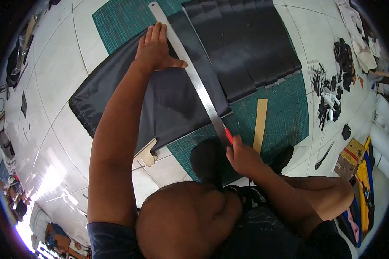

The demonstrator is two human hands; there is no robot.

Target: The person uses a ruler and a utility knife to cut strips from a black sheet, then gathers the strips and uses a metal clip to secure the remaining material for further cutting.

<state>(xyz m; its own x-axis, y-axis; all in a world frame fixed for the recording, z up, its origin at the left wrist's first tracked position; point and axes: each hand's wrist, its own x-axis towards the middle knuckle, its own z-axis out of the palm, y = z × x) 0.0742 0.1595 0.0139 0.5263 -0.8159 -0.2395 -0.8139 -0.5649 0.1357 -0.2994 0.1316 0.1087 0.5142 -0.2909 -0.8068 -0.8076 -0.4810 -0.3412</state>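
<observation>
Across black sheet material (173,95) lies a long metal ruler (194,80), slanting from upper left to lower right. My left hand (155,52) presses on the ruler's upper part and the black material, its fingers stretched and thumb spread. Near the ruler's lower end, my right hand (243,157) is closed around a red-handled cutter (228,135), whose tip is beside the ruler at the material's edge. A stack of black strips or panels (246,47) lies to the right of the ruler. Under everything is a green gridded cutting mat (285,108).
A tan strip (260,123) lies on the mat. A beige flat piece (148,155) sits at the material's lower edge. To the right on the tiled floor (65,146) are black and white scraps (328,95), scissors (324,156) and a box (352,153).
</observation>
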